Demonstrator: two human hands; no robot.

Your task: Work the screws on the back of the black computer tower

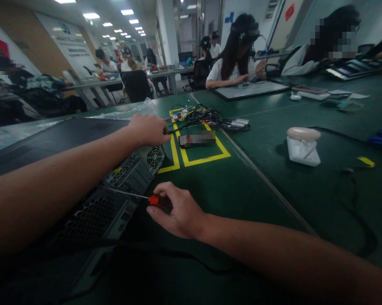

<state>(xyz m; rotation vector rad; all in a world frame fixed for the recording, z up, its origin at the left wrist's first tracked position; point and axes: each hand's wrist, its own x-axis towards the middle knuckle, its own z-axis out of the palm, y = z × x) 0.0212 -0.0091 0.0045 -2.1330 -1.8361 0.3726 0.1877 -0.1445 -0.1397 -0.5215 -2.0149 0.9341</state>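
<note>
A black desktop computer case (pixel 92 129) lies on the table, its grey back panel with vents and a round fan grille turned toward me. My left hand (pixel 149 129) is closed over the far corner of the case, fingers curled down at the edge by the fan. In my right hand (pixel 178 212) is a screwdriver (pixel 153 200) with a red and black handle, held between thumb and fingers. Its long thin shaft points left, and the tip meets the back panel near the slot covers. My left forearm crosses above the case and hides part of it.
Past my left hand lies a tangle of cables (pixel 203 114). A small blurred device (pixel 197 139) sits inside yellow tape marks (pixel 206 160). To the right are a white box with a round lid (pixel 303 146) and a black strap (pixel 359 212). Across the table, people sit working.
</note>
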